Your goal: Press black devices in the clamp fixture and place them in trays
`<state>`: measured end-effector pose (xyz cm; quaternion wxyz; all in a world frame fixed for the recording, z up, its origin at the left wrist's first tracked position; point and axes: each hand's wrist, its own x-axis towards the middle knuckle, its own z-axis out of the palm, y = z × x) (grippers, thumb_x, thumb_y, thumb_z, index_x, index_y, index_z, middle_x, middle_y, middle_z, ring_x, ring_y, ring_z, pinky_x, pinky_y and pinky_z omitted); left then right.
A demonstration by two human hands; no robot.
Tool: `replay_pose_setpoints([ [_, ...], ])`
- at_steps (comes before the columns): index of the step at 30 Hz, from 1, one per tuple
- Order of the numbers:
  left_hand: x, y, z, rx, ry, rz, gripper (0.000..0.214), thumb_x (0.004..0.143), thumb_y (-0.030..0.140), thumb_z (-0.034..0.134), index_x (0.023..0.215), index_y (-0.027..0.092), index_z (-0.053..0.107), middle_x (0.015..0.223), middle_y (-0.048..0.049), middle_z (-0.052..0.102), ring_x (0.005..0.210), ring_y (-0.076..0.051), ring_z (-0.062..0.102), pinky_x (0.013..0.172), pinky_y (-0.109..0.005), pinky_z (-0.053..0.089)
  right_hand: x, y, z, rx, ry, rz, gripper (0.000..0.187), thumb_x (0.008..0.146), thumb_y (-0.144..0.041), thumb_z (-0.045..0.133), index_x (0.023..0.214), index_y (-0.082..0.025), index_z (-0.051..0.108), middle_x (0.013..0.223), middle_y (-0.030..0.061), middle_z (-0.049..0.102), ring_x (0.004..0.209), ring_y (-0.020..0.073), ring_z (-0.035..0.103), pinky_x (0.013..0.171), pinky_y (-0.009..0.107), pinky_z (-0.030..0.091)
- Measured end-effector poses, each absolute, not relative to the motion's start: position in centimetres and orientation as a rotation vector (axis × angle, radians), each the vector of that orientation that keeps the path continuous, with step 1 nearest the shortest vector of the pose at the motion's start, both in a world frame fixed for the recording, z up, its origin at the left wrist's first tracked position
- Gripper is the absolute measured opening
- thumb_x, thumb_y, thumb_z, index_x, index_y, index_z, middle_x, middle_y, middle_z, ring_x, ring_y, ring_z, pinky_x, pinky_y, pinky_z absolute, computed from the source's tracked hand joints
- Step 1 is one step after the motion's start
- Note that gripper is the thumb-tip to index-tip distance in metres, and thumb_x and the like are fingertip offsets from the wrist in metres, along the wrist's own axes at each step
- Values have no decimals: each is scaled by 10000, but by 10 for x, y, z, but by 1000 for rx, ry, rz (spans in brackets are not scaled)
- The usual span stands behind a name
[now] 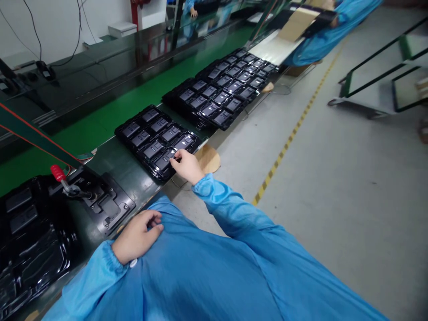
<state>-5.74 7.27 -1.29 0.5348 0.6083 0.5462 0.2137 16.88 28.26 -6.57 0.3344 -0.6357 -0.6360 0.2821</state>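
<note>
My right hand (pixel 186 166) is at the near corner of a black plastic tray (pixel 147 156), thumb and fingertips drawn together at the end of a flat grey rectangular part (pixel 164 159). Whether anything is pinched between them is hidden. Several similar parts lie in the tray's compartments. My left hand (pixel 138 235) rests against my blue smock by the bench edge, loosely curled, thumb apart from the fingers, holding nothing. Just beyond it sits a metal fixture (pixel 112 208) with a red-handled toggle clamp (pixel 58 173). Its shaped recess shows no grey part.
Another black tray (pixel 50 247) with two grey parts stands at far left. More filled trays (pixel 220 89) line the bench farther along. A green conveyor belt (pixel 133 96) runs behind. A round wooden stool (pixel 209 159) stands under the bench edge. A co-worker's blue sleeve (pixel 310 44) and a cart (pixel 374 93) are beyond.
</note>
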Motion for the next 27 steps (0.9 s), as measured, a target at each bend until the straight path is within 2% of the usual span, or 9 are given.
replay_pose_setpoints([
  [4, -59, 77, -26, 1328, 1318, 517, 391, 924, 385, 689, 1264, 193, 677, 1145, -97, 748, 1048, -251, 702, 983, -402, 556, 171, 267, -71, -1550, -1712, 686, 199, 875, -331, 680, 1032, -217, 634, 1131, 122, 694, 979, 277, 623, 952, 428, 483],
  [7, -59, 81, -38, 1249, 1336, 554, 429, 907, 403, 700, 1265, 170, 659, 1097, -99, 746, 1035, -245, 706, 984, -396, 557, 177, 251, -82, -1469, -1689, 714, 237, 907, -367, 644, 1095, -223, 638, 1290, 134, 665, 917, 238, 630, 937, 418, 524],
  [9, -58, 85, -44, 1234, 1324, 563, 396, 901, 403, 711, 1224, 175, 675, 1069, -90, 752, 1024, -239, 712, 984, -390, 557, 179, 242, -94, -1464, -1608, 728, 243, 920, -423, 627, 1060, -226, 609, 1316, 142, 642, 882, 217, 617, 895, 405, 545],
  [11, -55, 89, -49, 1238, 1298, 571, 357, 892, 398, 730, 1180, 190, 699, 1056, -78, 765, 1018, -237, 717, 983, -387, 558, 177, 235, -107, -1497, -1498, 760, 286, 922, -508, 615, 969, -232, 554, 1177, 131, 658, 839, 207, 596, 828, 388, 553],
  [14, -47, 97, -55, 1239, 1296, 605, 339, 866, 393, 759, 1140, 196, 722, 1019, -64, 786, 984, -236, 726, 958, -383, 568, 166, 229, -125, -1523, -1390, 942, 426, 920, -665, 561, 837, -254, 488, 796, 43, 631, 693, 192, 574, 663, 337, 534],
  [16, -41, 102, -58, 1249, 1310, 617, 339, 863, 388, 758, 1138, 192, 727, 1015, -64, 793, 974, -236, 730, 946, -379, 573, 158, 228, -131, -1511, -1353, 1092, 511, 927, -754, 491, 804, -258, 483, 647, 3, 586, 597, 183, 569, 577, 311, 505],
  [19, -32, 108, -61, 1292, 1321, 605, 337, 874, 373, 737, 1150, 181, 728, 1032, -74, 797, 981, -236, 735, 947, -375, 573, 149, 227, -131, -1491, -1309, 1188, 589, 918, -830, 449, 794, -256, 497, 616, -5, 591, 566, 174, 576, 562, 300, 490],
  [24, -20, 111, -62, 1383, 1333, 582, 329, 878, 355, 716, 1156, 181, 735, 1038, -74, 795, 970, -232, 731, 931, -365, 568, 151, 233, -123, -1515, -1324, 1123, 596, 853, -814, 586, 677, -251, 500, 589, -7, 560, 608, 175, 522, 576, 296, 433],
  [27, -20, 108, -54, 1398, 1344, 612, 317, 885, 378, 711, 1138, 190, 742, 1030, -69, 791, 943, -227, 721, 899, -351, 561, 159, 233, -117, -1528, -1350, 1064, 600, 842, -811, 599, 646, -253, 500, 576, -11, 526, 621, 182, 497, 577, 300, 415],
])
